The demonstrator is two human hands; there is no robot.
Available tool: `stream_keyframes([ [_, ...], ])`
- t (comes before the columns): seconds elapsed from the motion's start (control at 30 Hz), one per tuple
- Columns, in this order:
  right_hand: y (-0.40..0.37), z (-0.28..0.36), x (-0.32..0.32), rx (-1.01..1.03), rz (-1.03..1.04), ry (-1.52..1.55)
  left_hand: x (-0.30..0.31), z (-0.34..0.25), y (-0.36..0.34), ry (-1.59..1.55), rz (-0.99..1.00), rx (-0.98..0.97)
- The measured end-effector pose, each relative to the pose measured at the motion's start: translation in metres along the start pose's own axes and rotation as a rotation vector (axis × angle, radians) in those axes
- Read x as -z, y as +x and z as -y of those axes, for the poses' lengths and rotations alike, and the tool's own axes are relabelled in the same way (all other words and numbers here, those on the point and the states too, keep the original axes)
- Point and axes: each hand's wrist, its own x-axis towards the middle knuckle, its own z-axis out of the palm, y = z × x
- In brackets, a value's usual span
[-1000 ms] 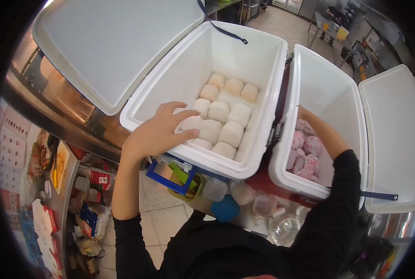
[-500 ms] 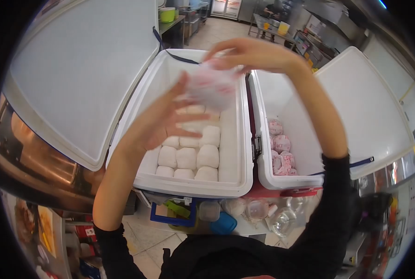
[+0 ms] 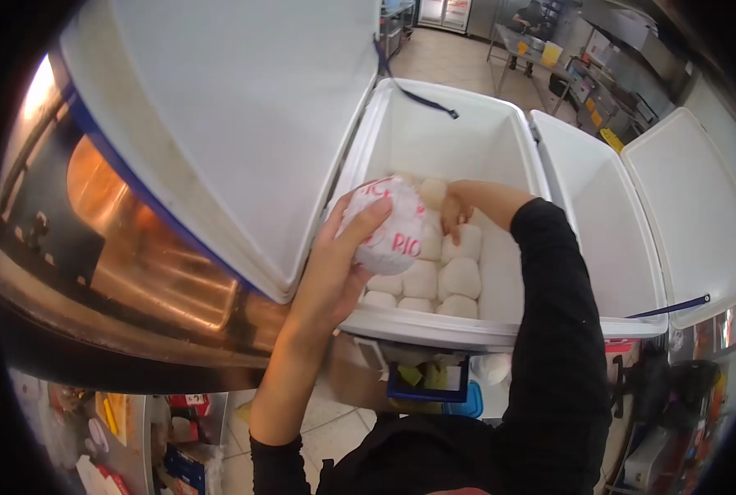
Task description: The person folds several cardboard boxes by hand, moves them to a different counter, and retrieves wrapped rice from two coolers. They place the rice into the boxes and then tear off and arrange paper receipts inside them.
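A ball-shaped bundle in white paper with red print (image 3: 393, 231) is held up in my left hand (image 3: 351, 239), thumb across its front. Below it, inside the left white cooler (image 3: 475, 99), sit several round white dough-like pieces (image 3: 460, 279) in rows. My right hand (image 3: 457, 211) reaches into that cooler at the far pieces, fingers bent downward beside a pale round piece (image 3: 432, 193). Its fingertips are partly hidden, and whether they grip that piece is unclear.
The cooler's raised lid (image 3: 219, 124) stands at the left, beside a copper-coloured metal surface (image 3: 153, 256). A second open cooler (image 3: 599, 198) is at the right. A blue-framed bin (image 3: 427, 381) lies below the near rim. Another person (image 3: 530, 18) stands far back.
My left hand now holds the wrapped bundle, which was at my right hand. My right hand has gone down into the left cooler. The view has shifted, with the coolers further right.
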Motion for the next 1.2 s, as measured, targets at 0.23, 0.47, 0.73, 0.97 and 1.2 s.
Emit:
stream_keyframes([
  [0.23, -0.022, -0.023, -0.038, -0.049, 0.089, 0.058, 0.003, 0.002, 0.006, -0.11, -0.004, -0.045],
  [0.47, -0.118, 0.01, -0.001, -0.118, 0.058, 0.41, -0.001, -0.006, -0.003, -0.086, -0.012, -0.145],
  [0.73, -0.16, 0.033, 0.004, 0.032, -0.018, 0.705, 0.005, -0.002, 0.002, -0.189, -0.012, -0.163],
  [0.97, -0.158, 0.037, 0.023, -0.034, -0.474, 0.505, 0.01, 0.003, 0.007, -0.249, -0.008, -0.161],
  [1.2, -0.262, 0.13, 0.044, 0.779, -0.883, 1.479, 0.004, 0.005, 0.007, -0.131, -0.07, -0.169],
])
